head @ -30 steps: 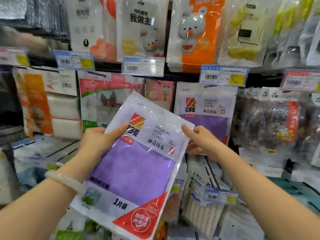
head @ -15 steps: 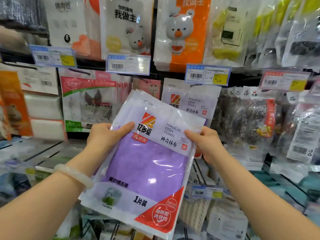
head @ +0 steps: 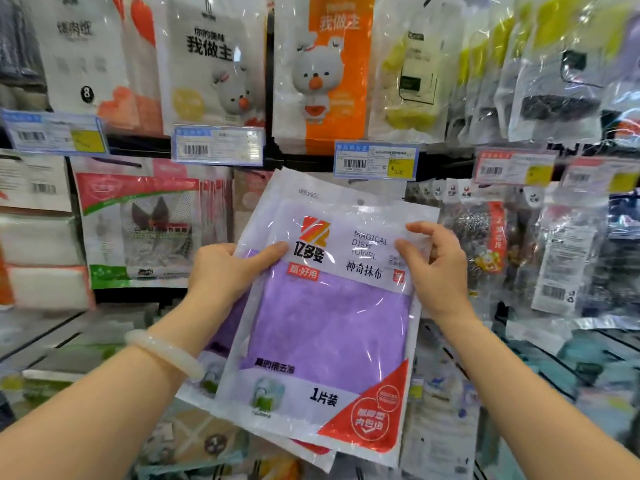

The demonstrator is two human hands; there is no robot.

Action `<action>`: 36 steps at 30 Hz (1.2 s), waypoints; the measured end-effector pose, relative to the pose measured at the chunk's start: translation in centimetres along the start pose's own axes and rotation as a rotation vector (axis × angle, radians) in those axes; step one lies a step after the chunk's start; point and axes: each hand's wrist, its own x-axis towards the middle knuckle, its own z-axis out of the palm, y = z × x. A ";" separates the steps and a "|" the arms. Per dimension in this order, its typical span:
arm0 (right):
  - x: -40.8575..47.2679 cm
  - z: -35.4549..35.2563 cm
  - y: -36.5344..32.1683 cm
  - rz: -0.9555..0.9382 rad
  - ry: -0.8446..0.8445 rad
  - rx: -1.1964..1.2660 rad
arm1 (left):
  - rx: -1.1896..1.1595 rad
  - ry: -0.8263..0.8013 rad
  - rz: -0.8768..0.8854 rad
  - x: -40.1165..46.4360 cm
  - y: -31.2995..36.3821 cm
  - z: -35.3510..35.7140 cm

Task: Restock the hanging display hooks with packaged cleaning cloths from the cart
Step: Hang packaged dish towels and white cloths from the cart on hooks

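I hold a stack of purple cleaning cloth packages (head: 329, 327) upright in front of the display. The front pack is clear plastic with a white header, an orange logo and a red corner; a second pack peeks out behind it at the lower left. My left hand (head: 221, 271) grips the left edge, thumb on the front. My right hand (head: 438, 268) pinches the upper right edge. The small hang hole (head: 361, 201) at the top sits just under a blue price label (head: 375, 161). The hook itself is hidden behind the pack.
Hanging packages crowd the wall: an orange bear pack (head: 322, 71) above, a red and green pack (head: 138, 223) at left, steel scourers (head: 481, 237) at right. Price labels (head: 218, 145) jut forward along the rail. Lower shelves hold more goods.
The packs have risen and moved right, now covering the matching purple packs that hung on the hook behind. My right hand has shifted up to the pack's upper right edge.
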 end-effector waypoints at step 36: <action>1.6 2.7 -1.2 -0.529 -0.107 -0.595 | 0.442 0.018 0.091 1.8 0.0 1.9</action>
